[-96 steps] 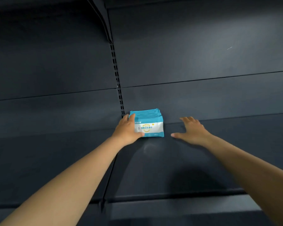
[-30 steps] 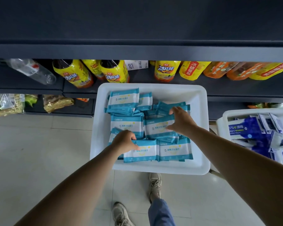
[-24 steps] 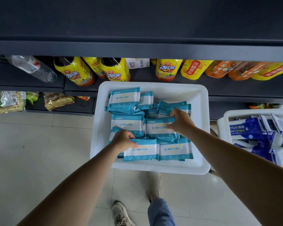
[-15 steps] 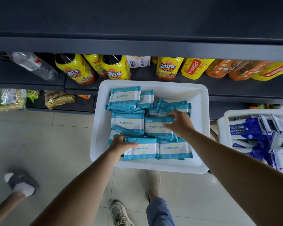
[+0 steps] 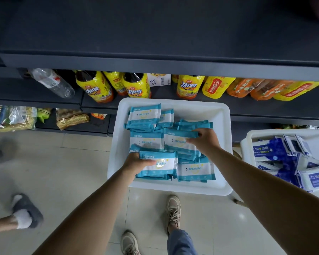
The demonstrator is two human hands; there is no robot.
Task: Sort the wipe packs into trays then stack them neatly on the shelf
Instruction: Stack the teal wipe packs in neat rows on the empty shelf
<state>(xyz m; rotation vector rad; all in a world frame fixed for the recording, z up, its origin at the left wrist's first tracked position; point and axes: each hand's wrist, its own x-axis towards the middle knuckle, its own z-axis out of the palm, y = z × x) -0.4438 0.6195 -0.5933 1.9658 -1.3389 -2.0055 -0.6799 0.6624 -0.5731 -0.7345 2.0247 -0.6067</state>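
Note:
A white tray (image 5: 223,115) in front of me holds several teal-and-white wipe packs. My left hand (image 5: 135,162) grips a small stack of these packs (image 5: 162,165) at the tray's near left, thumb on top. My right hand (image 5: 203,140) pinches the right edge of another teal pack (image 5: 177,142) in the tray's middle. More packs lie piled at the tray's far left (image 5: 145,115). The dark shelf (image 5: 155,34) runs above the tray.
A second white tray (image 5: 247,142) with dark blue wipe packs (image 5: 276,153) stands at the right. Yellow and orange drink bottles (image 5: 94,85) line the lower shelf, with snack bags (image 5: 70,117) below at left. Another person's slippered foot (image 5: 24,210) stands on the tiled floor at left.
I turned from the shelf down to the tray. My left hand took hold of the near-left stack and my right hand closed on a middle pack. Another person's foot stepped in at left.

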